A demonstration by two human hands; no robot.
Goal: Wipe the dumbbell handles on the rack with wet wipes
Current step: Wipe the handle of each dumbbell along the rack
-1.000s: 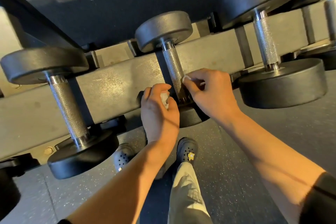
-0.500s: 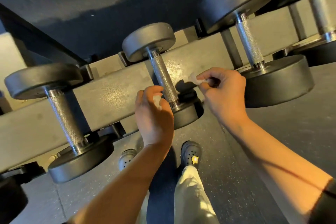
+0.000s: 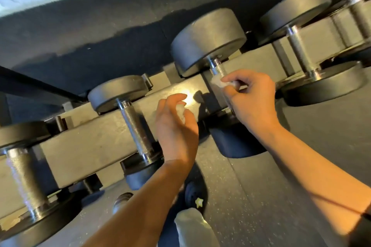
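Observation:
Several black dumbbells with knurled steel handles lie across the grey rack rail (image 3: 96, 144). My right hand (image 3: 251, 102) pinches a white wet wipe (image 3: 219, 82) against the upper part of one dumbbell's handle (image 3: 217, 68); most of that handle is hidden behind the hand. My left hand (image 3: 176, 128) holds a crumpled white wipe (image 3: 181, 113) in curled fingers, just right of the smaller dumbbell's handle (image 3: 136, 132) and not touching it.
Another dumbbell (image 3: 299, 50) lies at the right and one (image 3: 26, 178) at the far left. Grey speckled floor (image 3: 261, 196) spreads below, with my dark shoe (image 3: 195, 194) and a pale trouser leg (image 3: 192, 226) close to the rack.
Both hands left the small dumbbell and shifted right. My right hand carried its wipe up to the handle of the larger dumbbell beside it. The view swung right.

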